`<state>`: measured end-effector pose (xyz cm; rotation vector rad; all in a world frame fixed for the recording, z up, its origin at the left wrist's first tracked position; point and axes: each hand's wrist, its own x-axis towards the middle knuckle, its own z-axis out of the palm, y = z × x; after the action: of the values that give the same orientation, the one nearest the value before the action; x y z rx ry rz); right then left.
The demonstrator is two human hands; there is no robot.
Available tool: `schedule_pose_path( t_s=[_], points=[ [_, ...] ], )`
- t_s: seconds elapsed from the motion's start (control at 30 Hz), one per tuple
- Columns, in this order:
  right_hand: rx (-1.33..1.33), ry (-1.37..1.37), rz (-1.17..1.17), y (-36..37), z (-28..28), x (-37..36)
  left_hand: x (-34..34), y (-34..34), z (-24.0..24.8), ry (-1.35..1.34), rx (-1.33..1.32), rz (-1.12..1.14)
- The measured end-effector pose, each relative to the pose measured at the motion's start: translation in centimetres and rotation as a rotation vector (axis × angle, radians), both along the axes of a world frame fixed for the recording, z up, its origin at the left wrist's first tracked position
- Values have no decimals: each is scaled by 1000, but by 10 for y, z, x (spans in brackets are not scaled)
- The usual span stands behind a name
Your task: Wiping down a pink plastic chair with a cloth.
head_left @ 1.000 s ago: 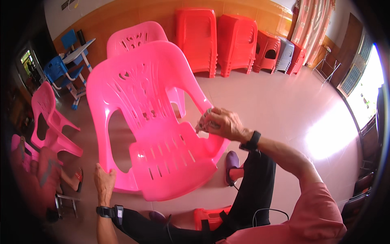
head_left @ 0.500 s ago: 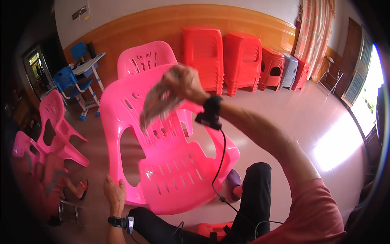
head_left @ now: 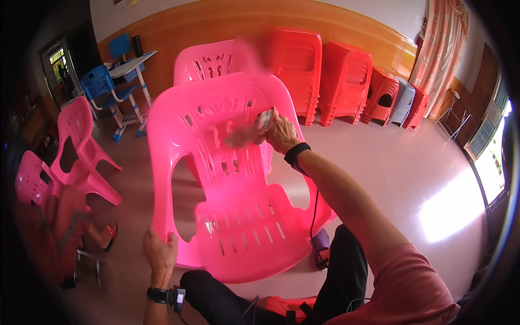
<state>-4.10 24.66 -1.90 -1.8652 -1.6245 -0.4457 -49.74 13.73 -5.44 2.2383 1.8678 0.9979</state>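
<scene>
A pink plastic armchair [head_left: 238, 222] stands in front of me, its seat toward me. My left hand [head_left: 160, 252] is closed around the front of its left armrest. In my right hand [head_left: 283, 133] is a greyish cloth [head_left: 246, 134], partly smeared by motion. That hand is at the right side of the slotted backrest [head_left: 216, 108], with the cloth hanging in front of the slots. Whether the cloth presses on the plastic I cannot tell.
Another pink chair [head_left: 203, 60] stands behind. Red stool stacks [head_left: 295, 70] line the wall. To the left are a blue chair [head_left: 100, 86], a small desk [head_left: 132, 65], more pink chairs [head_left: 76, 127] and a seated person [head_left: 70, 227]. A red seat [head_left: 284, 304] is under me.
My right hand has come down and right from above the chair's backrest, bringing the cloth lower over the slots. My left hand stays on the armrest. The whole view has shifted slightly.
</scene>
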Motion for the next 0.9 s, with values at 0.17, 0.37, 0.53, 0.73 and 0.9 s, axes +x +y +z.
schedule_pose_path(
  t_s=[0.17,0.37,0.53,0.73,0.9],
  points=[
    [-303,-159,105,-18,0,-28,-10,2,-13,36,5,40],
    [503,75,165,11,75,-22,-14,-5,-10,75,-41,23],
    [111,124,-164,49,148,11,-14,0,-12,40,6,-67],
    [184,-36,67,96,129,-56,-25,-9,-15,62,-31,-41],
    [383,-90,184,174,107,-147,-13,1,-6,48,-52,-78]
  ],
)
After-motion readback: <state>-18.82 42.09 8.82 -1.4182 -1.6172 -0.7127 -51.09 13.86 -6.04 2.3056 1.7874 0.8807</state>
